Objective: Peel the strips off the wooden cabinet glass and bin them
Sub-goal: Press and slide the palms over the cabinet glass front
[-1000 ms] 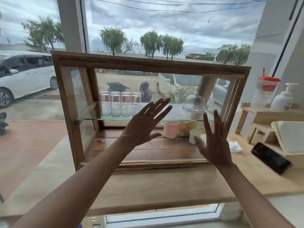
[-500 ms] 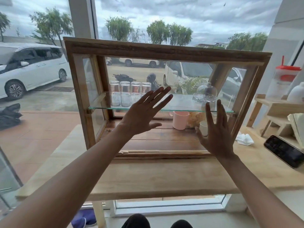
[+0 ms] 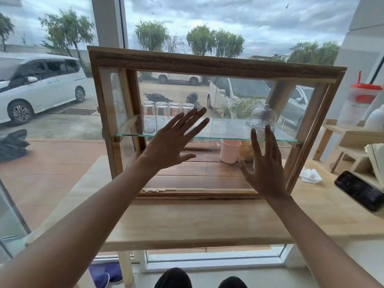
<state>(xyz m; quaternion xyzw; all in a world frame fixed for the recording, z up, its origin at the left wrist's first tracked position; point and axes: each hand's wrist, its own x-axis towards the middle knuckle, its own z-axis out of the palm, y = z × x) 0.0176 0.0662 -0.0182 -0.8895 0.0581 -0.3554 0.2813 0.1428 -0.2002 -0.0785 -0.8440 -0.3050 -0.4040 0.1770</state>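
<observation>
Hands raised before wooden cabinet point(image 3: 207, 65) on wooden table point(image 3: 197, 221). Left hand point(image 3: 172, 144) and right hand point(image 3: 264, 169) both flat, fingers spread, holding nothing (glass contact unclear). Pale strip point(image 3: 153, 190) lies along cabinet's bottom front rail.

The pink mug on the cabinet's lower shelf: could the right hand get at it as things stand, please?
Probably not. The right hand is spread in front of the wooden cabinet's front glass, and the pink mug appears to sit behind that pane, so the closed glass seems to block it.
</observation>
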